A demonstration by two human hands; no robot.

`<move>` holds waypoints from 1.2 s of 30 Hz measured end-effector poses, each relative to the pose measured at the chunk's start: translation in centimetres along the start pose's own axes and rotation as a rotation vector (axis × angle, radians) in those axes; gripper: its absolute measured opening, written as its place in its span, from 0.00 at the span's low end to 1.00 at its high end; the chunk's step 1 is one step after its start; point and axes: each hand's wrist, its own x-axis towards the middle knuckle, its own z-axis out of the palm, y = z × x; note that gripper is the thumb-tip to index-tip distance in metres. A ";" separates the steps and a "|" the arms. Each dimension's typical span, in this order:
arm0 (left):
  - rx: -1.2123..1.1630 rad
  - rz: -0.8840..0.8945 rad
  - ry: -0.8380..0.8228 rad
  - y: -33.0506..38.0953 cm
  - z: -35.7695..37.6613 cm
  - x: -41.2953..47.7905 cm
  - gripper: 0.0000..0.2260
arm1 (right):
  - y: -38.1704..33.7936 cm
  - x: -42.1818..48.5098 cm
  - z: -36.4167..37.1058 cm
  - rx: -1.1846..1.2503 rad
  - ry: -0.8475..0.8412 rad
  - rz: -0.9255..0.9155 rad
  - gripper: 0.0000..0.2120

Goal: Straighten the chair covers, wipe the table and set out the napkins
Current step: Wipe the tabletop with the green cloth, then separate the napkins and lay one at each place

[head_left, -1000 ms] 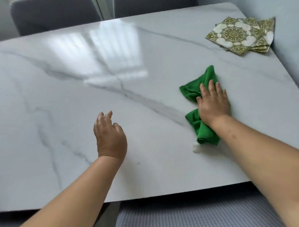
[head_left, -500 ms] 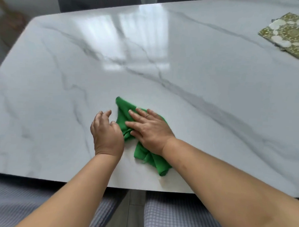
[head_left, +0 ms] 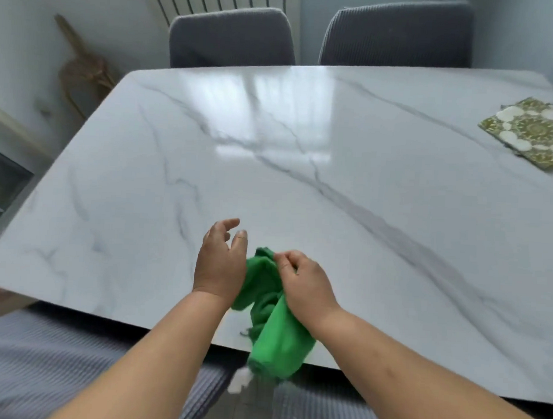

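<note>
Cloth [head_left: 273, 323] at table [head_left: 302, 178] near edge (overhanging); napkins [head_left: 530, 133] far right.

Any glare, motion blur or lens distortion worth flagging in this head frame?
Head view: window glare on the table washes out veining mid-surface; the green cloth at its hanging end and the white scrap below it are motion-blurred; wide-angle distortion bows the table's edges; the napkins at right stay fairly sharp.

bare table [head_left: 207, 162] centre, napkins [head_left: 533, 133] far right
</note>
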 end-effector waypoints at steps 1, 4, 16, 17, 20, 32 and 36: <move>-0.090 -0.025 -0.080 0.7 -0.7 -0.4 0.16 | -1.2 1.0 -0.5 0.080 0.083 0.061 0.12; -0.248 -0.113 -0.489 2.6 -1.6 -2.3 0.25 | -4.2 3.3 -1.5 0.403 0.116 0.288 0.13; -0.482 -0.258 0.072 2.2 -6.6 5.0 0.11 | -7.9 5.9 -3.0 0.412 -0.030 0.265 0.17; -0.484 -0.256 0.104 2.2 -7.4 5.9 0.13 | -8.0 6.1 -2.7 0.396 -0.030 0.262 0.16; -0.511 -0.252 0.174 2.3 -9.0 7.8 0.13 | -8.1 7.0 -2.0 0.350 -0.024 0.242 0.12; -0.061 -0.427 0.159 -2.3 -9.6 11.2 0.20 | -7.1 9.3 0.2 0.218 0.068 0.216 0.08; 0.111 -0.368 0.126 -1.1 -7.7 10.0 0.24 | -6.3 9.7 -0.6 0.189 0.085 0.228 0.07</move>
